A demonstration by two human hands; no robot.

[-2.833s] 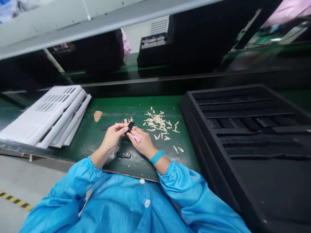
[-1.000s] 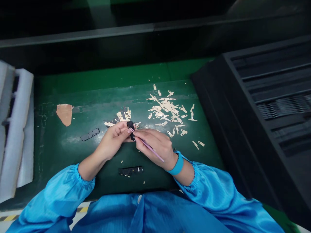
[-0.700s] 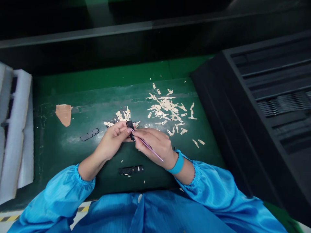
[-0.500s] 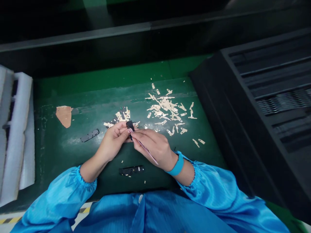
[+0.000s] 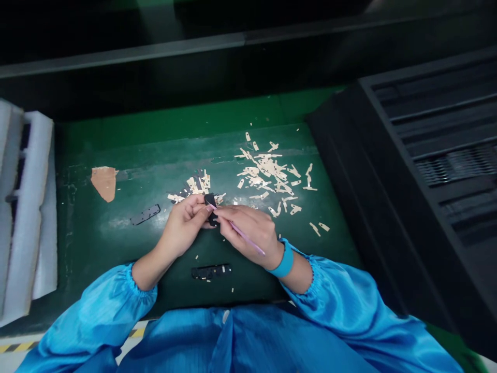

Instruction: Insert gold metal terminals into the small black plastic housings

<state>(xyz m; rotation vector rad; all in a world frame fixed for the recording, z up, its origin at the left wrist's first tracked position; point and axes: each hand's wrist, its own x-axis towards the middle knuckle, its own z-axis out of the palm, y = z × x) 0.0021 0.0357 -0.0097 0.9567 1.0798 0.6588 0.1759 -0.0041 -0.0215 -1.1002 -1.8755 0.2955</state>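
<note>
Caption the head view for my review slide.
The left hand holds a small black part, the right hand a slim pink tool, over a green table scattered with cream pieces.

The light is modest and seems to fall from above, giving a pale glare on the worktop (image 5: 116, 226) left of the hands (image 5: 182, 223) and a shine on the blue sleeves (image 5: 345, 295). The upper background is nearly black. Toward the sides, the black tray (image 5: 345, 171) and the foam sheets (image 5: 33, 207) look stretched and soft (wide-lens distortion, it appears). The small black part (image 5: 210, 199) shows little detail.
</note>
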